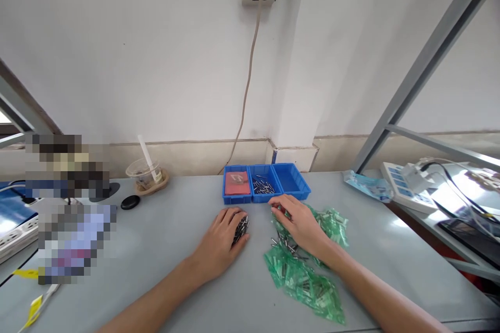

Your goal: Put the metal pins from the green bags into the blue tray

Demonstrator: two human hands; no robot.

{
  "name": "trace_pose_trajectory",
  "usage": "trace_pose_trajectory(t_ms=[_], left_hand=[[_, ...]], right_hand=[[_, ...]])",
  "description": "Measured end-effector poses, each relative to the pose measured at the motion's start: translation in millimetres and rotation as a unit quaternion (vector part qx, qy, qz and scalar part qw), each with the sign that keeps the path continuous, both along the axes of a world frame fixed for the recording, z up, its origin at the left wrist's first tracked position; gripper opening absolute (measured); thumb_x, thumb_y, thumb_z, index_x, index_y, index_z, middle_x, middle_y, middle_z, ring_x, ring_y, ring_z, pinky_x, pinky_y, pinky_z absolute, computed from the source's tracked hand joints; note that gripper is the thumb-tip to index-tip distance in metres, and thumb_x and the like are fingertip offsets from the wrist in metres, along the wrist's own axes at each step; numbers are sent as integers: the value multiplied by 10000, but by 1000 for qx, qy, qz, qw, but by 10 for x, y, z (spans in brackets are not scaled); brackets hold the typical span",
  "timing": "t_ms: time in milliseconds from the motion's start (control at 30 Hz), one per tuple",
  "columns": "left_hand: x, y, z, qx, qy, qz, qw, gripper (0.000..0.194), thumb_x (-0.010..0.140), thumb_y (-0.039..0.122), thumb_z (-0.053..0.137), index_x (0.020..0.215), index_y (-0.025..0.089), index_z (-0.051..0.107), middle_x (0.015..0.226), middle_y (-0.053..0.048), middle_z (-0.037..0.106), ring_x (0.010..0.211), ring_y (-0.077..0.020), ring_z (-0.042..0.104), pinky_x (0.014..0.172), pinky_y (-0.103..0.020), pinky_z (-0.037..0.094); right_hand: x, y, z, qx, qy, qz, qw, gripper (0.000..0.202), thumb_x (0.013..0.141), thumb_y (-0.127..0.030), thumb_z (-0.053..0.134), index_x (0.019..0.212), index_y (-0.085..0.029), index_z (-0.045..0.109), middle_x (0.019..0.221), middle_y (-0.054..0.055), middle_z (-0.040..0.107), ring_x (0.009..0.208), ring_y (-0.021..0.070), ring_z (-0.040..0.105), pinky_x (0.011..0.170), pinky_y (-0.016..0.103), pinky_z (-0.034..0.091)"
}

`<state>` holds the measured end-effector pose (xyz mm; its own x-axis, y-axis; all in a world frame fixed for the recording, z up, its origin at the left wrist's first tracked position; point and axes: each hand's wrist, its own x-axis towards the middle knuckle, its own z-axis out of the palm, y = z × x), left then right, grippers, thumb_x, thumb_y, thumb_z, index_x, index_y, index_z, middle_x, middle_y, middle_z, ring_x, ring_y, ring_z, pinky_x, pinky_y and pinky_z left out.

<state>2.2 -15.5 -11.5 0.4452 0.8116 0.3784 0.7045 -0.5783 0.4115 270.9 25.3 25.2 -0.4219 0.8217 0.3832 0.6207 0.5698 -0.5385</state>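
My left hand is curled round a pile of small metal pins on the grey table. Bent at the fingers, my right hand is just in front of the blue trays; whatever its fingertips pinch is too small to make out. Beneath and beside it lie loose metal pins and green plastic packets. Three joined blue trays stand beyond the hands: the left tray holds a pink piece, the middle tray holds metal pins, and the right tray shows its bare blue bottom.
A plastic cup with a straw stands on a round coaster at the back left, near a black disc. A blue packet and a power strip lie at the right. A cable hangs down the wall.
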Motion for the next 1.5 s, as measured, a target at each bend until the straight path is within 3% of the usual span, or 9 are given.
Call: trace_pose_trajectory(t_ms=[133,300,567,900,1067,1333,1500], left_hand=[[0,4,3,-5,-2,-2,1000,398,1052,294,573,1442,261,498,1423,-91,554,1323,-287,519,1120,-501,494],[-1,1,16,-1,-3,-9,1000,400,1056,297,567,1449,269,497,1432,-95,552,1325,-289,517,1120,-505,491],[-12,11,-13,19,-1,-9,1000,405,1055,310,563,1454,279,507,1423,-93,565,1323,-294,532,1105,-509,507],[-19,9,-24,15,10,-10,1000,398,1063,331,553,1454,276,504,1434,-87,567,1333,-284,528,1110,-497,502],[-25,18,-38,21,10,-13,1000,398,1066,355,548,1454,273,513,1418,-91,579,1328,-291,532,1110,-505,501],[-20,-5,51,0,48,-26,999,476,1084,399,524,1553,357,456,1529,-71,488,1385,-300,471,1138,-524,466],[-17,-7,130,2,102,-60,993,495,1093,492,471,1583,436,424,1610,-38,430,1447,-314,418,1180,-575,396]], right_hand=[[-43,-47,48,-36,28,-9,999,158,1069,-366,515,1022,-264,626,1014,41,702,927,240,642,824,372,499],[-91,-72,11,-56,38,-11,998,195,1060,-400,529,937,-254,566,903,18,665,843,224,614,748,340,461],[-169,-106,-16,-104,73,-15,992,266,1053,-448,522,871,-255,505,757,-24,599,675,185,531,617,295,379],[-298,-131,-47,-243,195,54,949,252,998,-501,602,934,-258,588,768,-7,668,703,195,631,580,293,473],[-332,-98,-96,-236,190,56,951,239,976,-498,639,957,-261,663,762,-11,674,669,181,621,578,289,475],[-255,-76,-93,-185,236,1,954,274,1017,-503,580,889,-261,557,712,-37,563,624,165,528,589,291,438],[-192,3,-84,-190,284,-19,940,270,1006,-512,590,929,-255,555,834,3,651,692,181,594,650,321,507]])
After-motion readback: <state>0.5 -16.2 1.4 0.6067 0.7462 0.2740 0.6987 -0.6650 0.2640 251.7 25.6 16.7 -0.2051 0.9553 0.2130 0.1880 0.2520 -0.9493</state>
